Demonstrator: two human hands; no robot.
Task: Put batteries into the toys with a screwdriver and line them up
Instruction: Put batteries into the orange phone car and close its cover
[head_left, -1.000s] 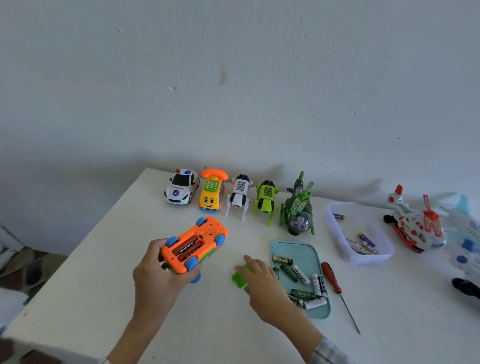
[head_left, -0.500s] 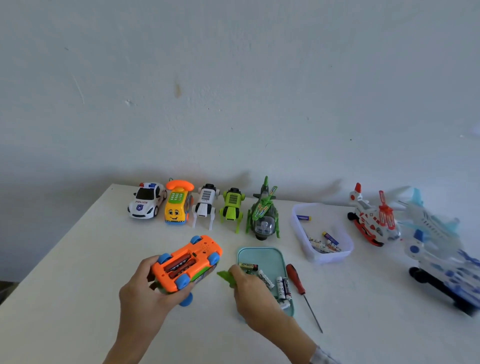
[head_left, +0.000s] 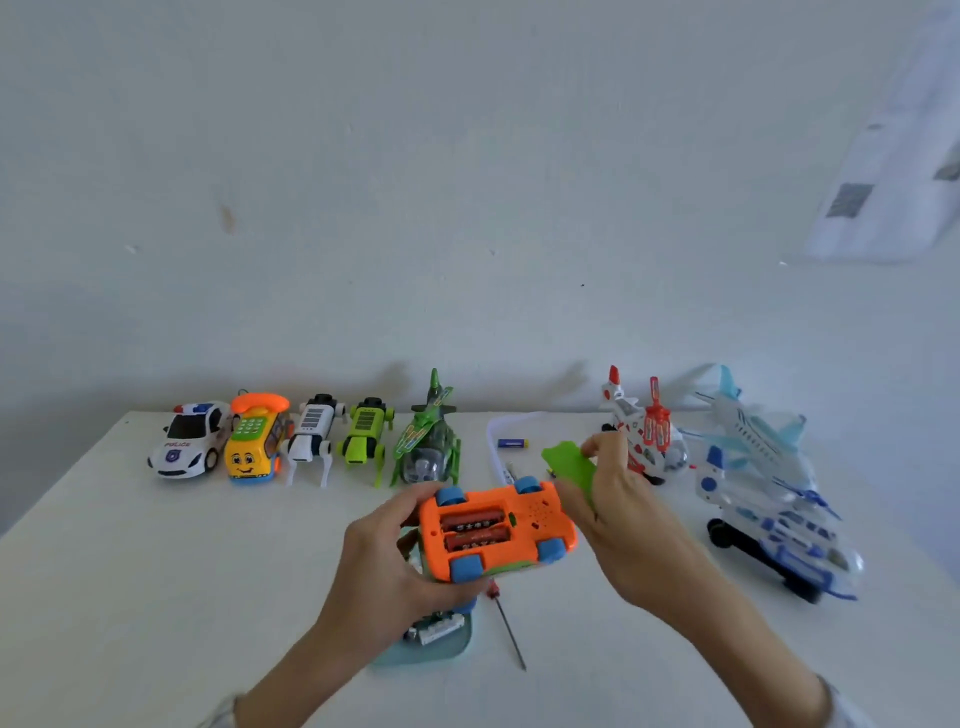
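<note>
Left hand (head_left: 395, 566) is gripping the orange toy car (head_left: 496, 530) upside down, fingers curled round its near and far ends, thumb side underneath. Two batteries (head_left: 474, 529) are sitting in the open bay, just beyond the left fingertips. Right hand (head_left: 618, 512) is pinching the green battery cover (head_left: 571, 465) between thumb and fingers, cover tilted, hanging just past the car's right end and not yet touching the bay.

Step in hand, by the look of it: closing the bay. To do it well:
- keeping the car level so the cells are not rolling out
- leading with the cover's tab edge, then hinging it flat; not forcing it if a cell is riding high
- holding the cover down with a left finger while the right hand is going for the screwdriver (head_left: 506, 626), lying below the left palm, near the teal tray (head_left: 441, 656)

Whether the screw is in the cover: cannot tell.

Five toys are already lined up along the wall, beyond the left fingers; the green helicopter (head_left: 428, 441) is ending the row, so the car's slot is looking like the gap to its right. The red-white helicopter (head_left: 644, 431) and the blue-white plane (head_left: 763, 483) are standing to the right of the right hand.
</note>
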